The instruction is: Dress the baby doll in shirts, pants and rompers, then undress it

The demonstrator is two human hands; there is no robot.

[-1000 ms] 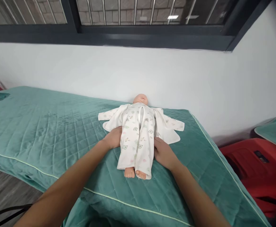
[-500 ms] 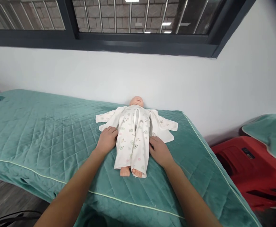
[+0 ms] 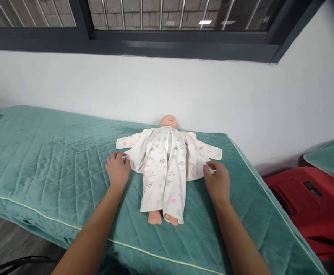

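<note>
A baby doll (image 3: pixel 168 121) lies on its back on the green quilted cover, its head by the wall and its bare feet toward me. Patterned white trousers (image 3: pixel 163 175) cover its legs and reach high up its body. A white patterned top (image 3: pixel 195 156) is spread on both sides, its sleeves stretched outward. My left hand (image 3: pixel 119 168) pinches the top's edge on the left side of the doll. On the right side, my right hand (image 3: pixel 217 179) is closed on the opposite edge of the top.
The green quilted cover (image 3: pixel 55 160) spreads over the bed, against a white wall (image 3: pixel 127 84). Above is a dark window frame (image 3: pixel 155 47) with metal bars behind it. A red plastic object (image 3: pixel 307 206) stands at the right, partly under green cloth (image 3: pixel 330 160). Black cables are at the lower left.
Both hands have moved outward from the trousers' sides and now grip the top's edges, which are drawn out and slightly lifted. The view has shifted a little.
</note>
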